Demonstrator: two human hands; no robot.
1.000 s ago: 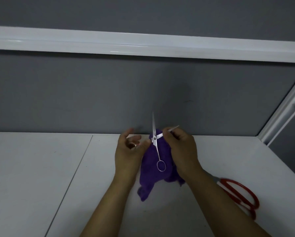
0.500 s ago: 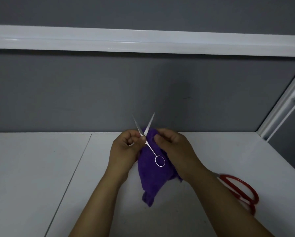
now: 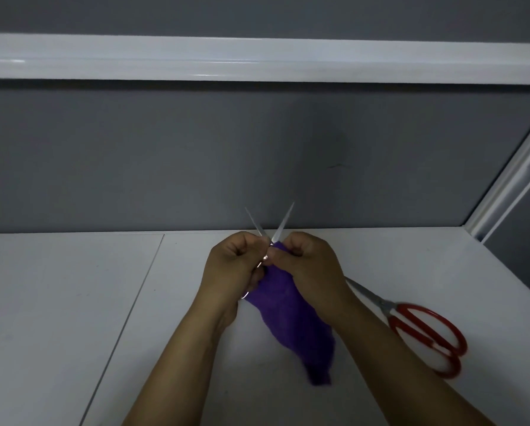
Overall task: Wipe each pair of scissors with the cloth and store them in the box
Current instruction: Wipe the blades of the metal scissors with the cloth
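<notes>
Head view. Both hands are raised together over the white table [image 3: 73, 302], knuckles towards the camera, nearly touching each other.

Left hand [image 3: 236, 265]: fingers curled tightly into a fist around the handle end of the silver scissors [image 3: 283, 221]. Part of one finger ring shows below the heel of this hand.

Right hand [image 3: 313, 272]: fingers and thumb curled, pinching the purple cloth [image 3: 288, 312] against the scissors at about the pivot, between the two hands.

Silver scissors: held clear of the table, blades spread in a narrow V. Both tips stand up above the knuckles and point away from the person, against the grey partition [image 3: 196, 164].

Purple cloth: bunched at the right hand's fingertips. The rest hangs down under that wrist between the forearms, its tail reaching towards the table. Whether it touches the surface cannot be told.

Red-handled scissors [image 3: 380, 302]: lying flat on the table just outside the right forearm. The blades appear closed and run under the right wrist; the handles point away to the right. Neither hand touches them.

A white rail [image 3: 257, 59] crosses the partition well above the hands.
</notes>
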